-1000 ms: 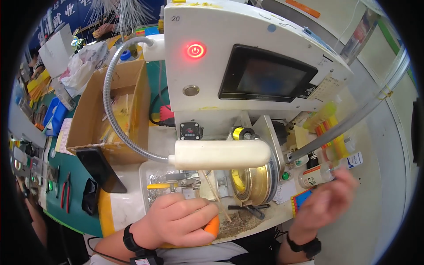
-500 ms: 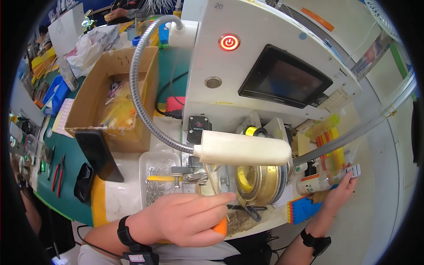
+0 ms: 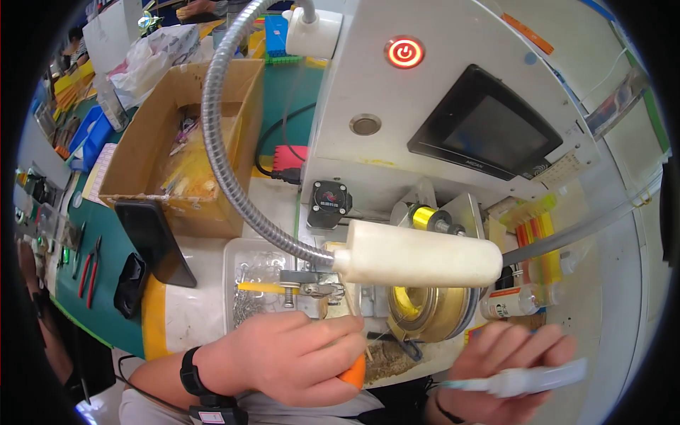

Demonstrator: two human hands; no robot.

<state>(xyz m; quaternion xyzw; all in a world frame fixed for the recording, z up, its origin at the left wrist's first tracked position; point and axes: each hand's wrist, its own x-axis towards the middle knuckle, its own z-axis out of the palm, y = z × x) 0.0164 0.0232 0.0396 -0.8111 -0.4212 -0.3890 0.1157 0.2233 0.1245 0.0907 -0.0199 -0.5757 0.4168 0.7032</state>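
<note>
My left hand (image 3: pixel 304 358) is closed round a smooth, rounded orange object (image 3: pixel 354 371), mostly hidden by the fingers. A thin tan stick (image 3: pixel 352 301) rises close to its fingertips, in front of a metal clamp (image 3: pixel 322 289). At the lower right, my right hand (image 3: pixel 506 354) grips a small white squeeze bottle (image 3: pixel 528 380), its thin pale-green tip pointing left. Between and beyond the hands sits a gold metal wheel (image 3: pixel 407 319) on the machine, with a cream cylinder (image 3: pixel 425 256) on a flexible metal hose above it.
The white machine housing (image 3: pixel 382 159) with a dark screen (image 3: pixel 489 124) stands behind. At left are a cardboard box (image 3: pixel 142 166), a phone (image 3: pixel 152 244), red pliers (image 3: pixel 90 273) and a tray of metal pieces (image 3: pixel 248 312). A clear bottle (image 3: pixel 510 302) lies at right.
My right hand has come from the far right toward me with the white squeeze bottle. My left hand's extended index finger has curled in. The view has shifted slightly.
</note>
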